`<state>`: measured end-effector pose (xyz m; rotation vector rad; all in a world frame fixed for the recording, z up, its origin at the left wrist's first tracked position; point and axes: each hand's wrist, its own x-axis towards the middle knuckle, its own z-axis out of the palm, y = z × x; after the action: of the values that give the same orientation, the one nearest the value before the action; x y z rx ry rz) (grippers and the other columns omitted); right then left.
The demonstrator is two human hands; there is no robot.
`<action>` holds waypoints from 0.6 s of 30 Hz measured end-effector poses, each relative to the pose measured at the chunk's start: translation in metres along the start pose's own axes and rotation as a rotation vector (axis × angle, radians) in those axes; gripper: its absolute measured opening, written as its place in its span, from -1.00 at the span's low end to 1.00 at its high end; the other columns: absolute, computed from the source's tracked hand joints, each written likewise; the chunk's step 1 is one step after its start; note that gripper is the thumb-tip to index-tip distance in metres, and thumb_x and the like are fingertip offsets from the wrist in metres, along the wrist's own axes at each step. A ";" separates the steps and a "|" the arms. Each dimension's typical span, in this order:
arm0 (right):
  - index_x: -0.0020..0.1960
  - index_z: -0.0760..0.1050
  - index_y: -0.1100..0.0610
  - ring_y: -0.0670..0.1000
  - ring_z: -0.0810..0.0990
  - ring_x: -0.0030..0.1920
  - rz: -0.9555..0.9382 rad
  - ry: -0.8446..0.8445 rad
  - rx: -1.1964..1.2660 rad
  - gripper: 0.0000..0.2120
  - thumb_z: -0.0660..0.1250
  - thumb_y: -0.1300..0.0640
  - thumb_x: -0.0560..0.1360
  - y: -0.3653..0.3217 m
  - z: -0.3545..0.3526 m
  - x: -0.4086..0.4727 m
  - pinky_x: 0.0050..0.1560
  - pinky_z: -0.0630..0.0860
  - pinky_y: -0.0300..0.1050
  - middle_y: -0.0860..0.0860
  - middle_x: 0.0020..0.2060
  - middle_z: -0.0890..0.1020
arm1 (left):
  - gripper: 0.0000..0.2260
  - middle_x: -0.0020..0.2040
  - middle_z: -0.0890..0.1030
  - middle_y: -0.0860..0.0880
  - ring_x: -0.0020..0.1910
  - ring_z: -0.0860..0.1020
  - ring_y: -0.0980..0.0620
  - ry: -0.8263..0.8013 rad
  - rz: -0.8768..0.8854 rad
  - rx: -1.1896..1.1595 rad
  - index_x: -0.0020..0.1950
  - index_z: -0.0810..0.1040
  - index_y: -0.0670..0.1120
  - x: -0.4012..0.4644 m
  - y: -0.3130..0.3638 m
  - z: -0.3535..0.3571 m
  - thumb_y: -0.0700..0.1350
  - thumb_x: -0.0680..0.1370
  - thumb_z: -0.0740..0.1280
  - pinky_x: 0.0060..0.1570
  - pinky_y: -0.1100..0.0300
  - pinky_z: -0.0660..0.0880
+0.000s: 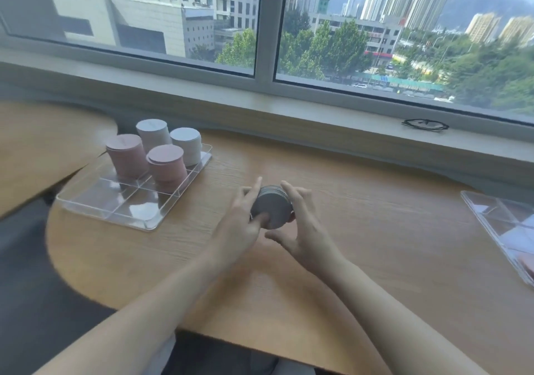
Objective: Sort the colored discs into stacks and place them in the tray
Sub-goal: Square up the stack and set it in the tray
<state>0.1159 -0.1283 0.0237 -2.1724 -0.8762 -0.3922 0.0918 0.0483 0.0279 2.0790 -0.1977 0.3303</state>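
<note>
This looks like an office high up in a city building. A pale wood desk (346, 259) with a curved edge fills the lower half of the frame, set against a wide window (265, 22) across the top, which looks out over tower blocks, trees and a street well below.

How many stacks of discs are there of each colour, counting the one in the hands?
Pink stacks: 2, in the clear tray
White stacks: 2, in the same tray
Grey stack: 1, held between the left hand and the right hand
Total: 5 stacks
</note>
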 end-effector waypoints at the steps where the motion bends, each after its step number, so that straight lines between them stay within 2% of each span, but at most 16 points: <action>1: 0.54 0.19 0.02 -0.13 0.39 0.22 -0.050 -0.017 0.001 -0.15 0.57 0.15 0.38 -0.012 0.012 0.009 0.19 0.45 -0.25 0.02 0.38 0.27 | -0.36 0.19 0.39 0.00 -0.03 0.43 0.37 0.047 -0.003 -0.001 0.59 0.17 0.00 -0.005 -0.003 -0.020 -0.28 0.59 0.34 0.02 0.50 0.34; 2: 0.51 0.22 -0.04 -0.09 0.41 0.22 -0.092 -0.026 -0.014 -0.15 0.58 0.17 0.36 -0.022 0.026 0.019 0.20 0.48 -0.18 0.01 0.41 0.23 | -0.37 0.18 0.39 0.02 -0.01 0.44 0.34 0.092 -0.004 -0.001 0.58 0.20 0.04 -0.010 -0.006 -0.040 -0.28 0.58 0.35 0.03 0.49 0.36; 4: 0.44 0.35 -0.02 0.00 0.47 0.19 -0.162 0.001 -0.010 -0.28 0.57 0.19 0.38 -0.041 0.057 0.042 0.13 0.54 -0.03 0.04 0.38 0.31 | -0.38 0.19 0.44 0.07 0.07 0.52 0.22 0.165 -0.021 -0.047 0.53 0.30 0.15 -0.023 -0.013 -0.081 -0.26 0.56 0.39 0.08 0.34 0.47; 6: 0.38 0.47 0.06 0.03 0.51 0.18 -0.194 0.011 0.059 -0.41 0.57 0.17 0.39 -0.058 0.089 0.067 0.08 0.55 0.03 0.06 0.29 0.43 | -0.50 0.21 0.52 0.07 0.05 0.63 0.08 0.227 -0.077 -0.123 0.40 0.41 0.17 -0.037 -0.023 -0.119 -0.20 0.54 0.43 0.03 0.18 0.57; 7: 0.36 0.50 0.08 0.02 0.52 0.17 -0.190 -0.007 0.099 -0.43 0.57 0.16 0.39 -0.068 0.105 0.078 0.08 0.55 0.01 0.06 0.26 0.47 | -0.57 0.21 0.55 0.10 0.03 0.65 0.07 0.263 -0.109 -0.132 0.33 0.44 0.17 -0.043 -0.028 -0.135 -0.14 0.54 0.45 0.01 0.17 0.58; 10: 0.33 0.53 0.07 -0.08 0.51 0.05 -0.157 -0.052 0.199 -0.44 0.57 0.17 0.37 -0.097 0.148 0.108 0.06 0.54 -0.13 0.03 0.20 0.54 | -0.63 0.13 0.58 0.31 0.04 0.64 0.23 0.335 -0.177 -0.077 0.29 0.47 0.14 -0.054 -0.048 -0.180 -0.02 0.51 0.47 0.02 0.27 0.56; 11: 0.34 0.52 0.05 -0.15 0.49 0.00 -0.140 -0.063 0.225 -0.45 0.57 0.16 0.38 -0.106 0.161 0.117 0.06 0.50 -0.23 0.01 0.19 0.55 | -0.59 0.13 0.57 0.33 0.05 0.63 0.26 0.335 -0.193 -0.044 0.32 0.47 0.12 -0.056 -0.054 -0.194 -0.03 0.50 0.47 0.02 0.34 0.54; 13: 0.36 0.50 0.03 -0.22 0.45 0.01 -0.120 -0.094 0.257 -0.47 0.53 0.13 0.42 -0.119 0.183 0.134 0.08 0.40 -0.41 0.01 0.20 0.55 | -0.48 0.23 0.55 0.23 0.07 0.62 0.25 0.314 -0.225 0.029 0.42 0.45 0.09 -0.057 -0.066 -0.217 -0.10 0.49 0.51 0.02 0.41 0.51; 14: 0.37 0.49 0.02 -0.19 0.46 0.05 -0.112 -0.117 0.269 -0.48 0.52 0.12 0.44 -0.125 0.193 0.142 0.11 0.41 -0.40 0.03 0.21 0.55 | -0.45 0.25 0.55 0.18 0.08 0.62 0.22 0.307 -0.239 0.066 0.44 0.44 0.10 -0.057 -0.073 -0.228 -0.14 0.49 0.51 0.04 0.40 0.51; 15: 0.38 0.48 0.02 -0.12 0.49 0.09 -0.106 -0.142 0.281 -0.48 0.51 0.13 0.45 -0.130 0.202 0.149 0.14 0.46 -0.29 0.04 0.22 0.55 | -0.44 0.23 0.57 0.17 0.09 0.62 0.20 0.309 -0.249 0.100 0.43 0.44 0.12 -0.056 -0.080 -0.237 -0.17 0.48 0.51 0.06 0.36 0.52; 17: 0.39 0.46 0.03 -0.01 0.53 0.11 -0.100 -0.184 0.270 -0.45 0.51 0.15 0.43 -0.140 0.220 0.161 0.14 0.49 -0.09 0.06 0.22 0.54 | -0.45 0.15 0.59 0.24 0.07 0.61 0.18 0.346 -0.267 0.163 0.39 0.45 0.17 -0.055 -0.094 -0.254 -0.20 0.48 0.50 0.06 0.35 0.50; 18: 0.41 0.44 0.03 0.02 0.53 0.12 -0.093 -0.207 0.244 -0.43 0.51 0.14 0.43 -0.142 0.228 0.167 0.14 0.49 -0.06 0.07 0.22 0.54 | -0.45 0.12 0.60 0.24 0.06 0.60 0.16 0.364 -0.278 0.199 0.39 0.46 0.18 -0.054 -0.101 -0.260 -0.18 0.48 0.49 0.03 0.37 0.48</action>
<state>0.1376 0.1871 0.0317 -1.9747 -1.0822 -0.0982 0.0286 0.3235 0.0532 2.1630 0.3516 0.5665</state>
